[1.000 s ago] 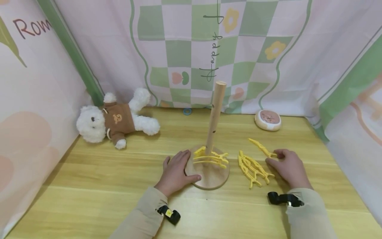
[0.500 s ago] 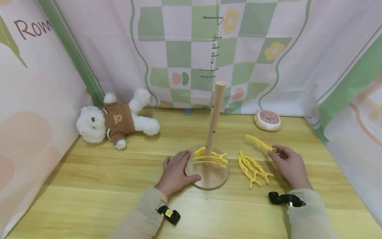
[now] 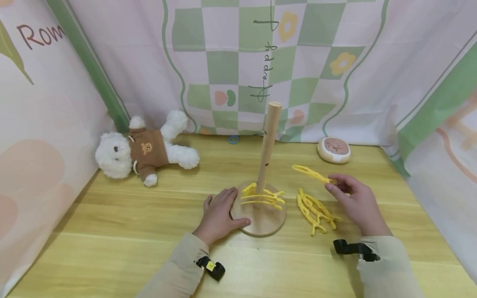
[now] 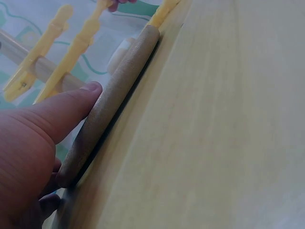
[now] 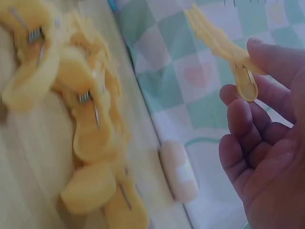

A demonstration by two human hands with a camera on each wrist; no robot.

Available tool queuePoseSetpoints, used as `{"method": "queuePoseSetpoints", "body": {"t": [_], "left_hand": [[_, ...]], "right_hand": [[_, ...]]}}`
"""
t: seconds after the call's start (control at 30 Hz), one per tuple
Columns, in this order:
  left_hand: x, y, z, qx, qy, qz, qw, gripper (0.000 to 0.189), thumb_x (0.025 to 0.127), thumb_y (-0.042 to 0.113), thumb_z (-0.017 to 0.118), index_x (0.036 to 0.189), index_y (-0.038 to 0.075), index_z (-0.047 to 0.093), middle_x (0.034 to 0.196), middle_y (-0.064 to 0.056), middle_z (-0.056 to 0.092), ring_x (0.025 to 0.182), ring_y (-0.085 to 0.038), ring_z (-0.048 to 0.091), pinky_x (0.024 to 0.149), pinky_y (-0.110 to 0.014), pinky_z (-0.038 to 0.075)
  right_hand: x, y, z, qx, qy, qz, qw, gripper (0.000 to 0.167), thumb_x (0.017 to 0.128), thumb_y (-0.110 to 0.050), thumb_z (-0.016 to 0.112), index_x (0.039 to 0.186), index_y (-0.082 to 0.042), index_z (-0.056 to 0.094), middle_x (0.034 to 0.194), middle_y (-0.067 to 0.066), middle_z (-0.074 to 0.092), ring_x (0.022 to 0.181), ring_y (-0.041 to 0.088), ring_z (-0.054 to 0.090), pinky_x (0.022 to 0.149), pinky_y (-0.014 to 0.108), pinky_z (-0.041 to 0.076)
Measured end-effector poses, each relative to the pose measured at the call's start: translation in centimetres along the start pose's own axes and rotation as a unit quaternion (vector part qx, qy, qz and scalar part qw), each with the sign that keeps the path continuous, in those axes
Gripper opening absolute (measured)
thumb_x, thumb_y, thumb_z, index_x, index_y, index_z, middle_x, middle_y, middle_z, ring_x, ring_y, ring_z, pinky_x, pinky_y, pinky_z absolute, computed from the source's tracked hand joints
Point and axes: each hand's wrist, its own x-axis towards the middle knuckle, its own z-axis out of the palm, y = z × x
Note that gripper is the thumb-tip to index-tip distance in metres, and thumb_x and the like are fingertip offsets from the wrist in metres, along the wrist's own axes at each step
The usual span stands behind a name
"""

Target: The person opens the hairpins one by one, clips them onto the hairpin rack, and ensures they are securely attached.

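Observation:
My left hand (image 3: 218, 217) holds the rim of the round wooden base (image 3: 261, 227), its thumb on the top face and its fingers along the left side. An upright wooden post (image 3: 266, 153) rises from that base. Several long yellow twig-shaped clips (image 3: 262, 200) sit around the foot of the post, and the left wrist view shows two such clips (image 4: 71, 57) crossing it. My right hand (image 3: 355, 203) pinches another yellow clip (image 3: 311, 173) by its forked end, between thumb and fingers, its long end pointing left. A metal spring shows on this clip (image 5: 243, 71) in the right wrist view.
Several more yellow clips (image 3: 316, 211) lie bunched on the table (image 3: 290, 269) between the base and my right hand. A white plush bear (image 3: 149, 147) lies at the back left. A blue ring (image 3: 233, 139) and a rounded pink-and-white device (image 3: 334, 150) are near the back curtain.
My right hand has raised the yellow clip off the table and carried it left toward the post, above the bunched clips. My left hand and the base have stayed put.

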Motion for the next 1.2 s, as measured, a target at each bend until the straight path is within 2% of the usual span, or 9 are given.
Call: {"method": "queuePoseSetpoints", "body": {"t": [0.2, 0.33, 0.57, 0.83, 1.0, 1.2], "left_hand": [[0.0, 0.0, 0.1, 0.003, -0.002, -0.001, 1.0, 0.095, 0.081, 0.061, 0.075, 0.153, 0.008, 0.041, 0.159, -0.007, 0.039, 0.147, -0.03, 0.031, 0.115, -0.065, 0.012], [0.0, 0.1, 0.1, 0.004, -0.004, -0.002, 1.0, 0.095, 0.081, 0.061, 0.075, 0.153, 0.009, 0.041, 0.159, -0.006, 0.039, 0.148, -0.03, 0.031, 0.115, -0.064, 0.012], [0.0, 0.0, 0.1, 0.006, -0.004, -0.001, 1.0, 0.096, 0.082, 0.062, 0.074, 0.154, 0.008, 0.04, 0.159, -0.007, 0.038, 0.148, -0.03, 0.03, 0.115, -0.065, 0.012], [0.0, -0.1, 0.2, 0.005, -0.007, -0.003, 1.0, 0.096, 0.082, 0.062, 0.074, 0.154, 0.009, 0.039, 0.16, -0.006, 0.037, 0.148, -0.029, 0.029, 0.115, -0.064, 0.011], [0.0, 0.0, 0.2, 0.005, -0.007, -0.006, 0.9999, 0.098, 0.081, 0.063, 0.074, 0.155, 0.008, 0.038, 0.16, -0.007, 0.036, 0.149, -0.029, 0.029, 0.116, -0.064, 0.01], [0.0, 0.1, 0.1, 0.005, -0.004, -0.007, 1.0, 0.099, 0.081, 0.063, 0.074, 0.155, 0.008, 0.038, 0.16, -0.006, 0.037, 0.148, -0.029, 0.03, 0.115, -0.064, 0.011]], "right_hand": [[-0.2, -1.7, 0.3, 0.017, -0.023, -0.025, 0.9993, 0.026, 0.095, -0.022, 0.071, 0.116, -0.005, 0.069, 0.092, 0.006, 0.069, 0.081, 0.001, 0.057, 0.065, 0.015, 0.048], [-0.5, -3.3, 0.3, 0.04, -0.041, -0.052, 0.997, 0.022, 0.094, -0.016, 0.073, 0.114, -0.007, 0.071, 0.088, 0.003, 0.067, 0.078, 0.005, 0.058, 0.059, 0.019, 0.047], [-0.8, -5.0, 0.8, 0.064, -0.038, -0.107, 0.9914, 0.023, 0.088, -0.003, 0.076, 0.109, -0.01, 0.073, 0.081, -0.002, 0.062, 0.072, 0.007, 0.055, 0.055, 0.021, 0.043], [-1.0, -5.8, 1.5, 0.09, -0.064, -0.11, 0.9877, 0.023, 0.088, -0.003, 0.077, 0.108, -0.012, 0.073, 0.082, -0.003, 0.064, 0.074, 0.008, 0.056, 0.06, 0.021, 0.045], [-1.1, -6.5, 1.8, 0.102, -0.082, -0.111, 0.9851, 0.022, 0.088, -0.006, 0.077, 0.108, -0.013, 0.072, 0.08, -0.003, 0.063, 0.072, 0.01, 0.055, 0.057, 0.023, 0.045], [-1.2, -7.1, 2.4, 0.105, -0.083, -0.108, 0.9851, 0.021, 0.088, -0.008, 0.077, 0.108, -0.014, 0.072, 0.077, -0.002, 0.06, 0.071, 0.01, 0.054, 0.052, 0.024, 0.043]]}}
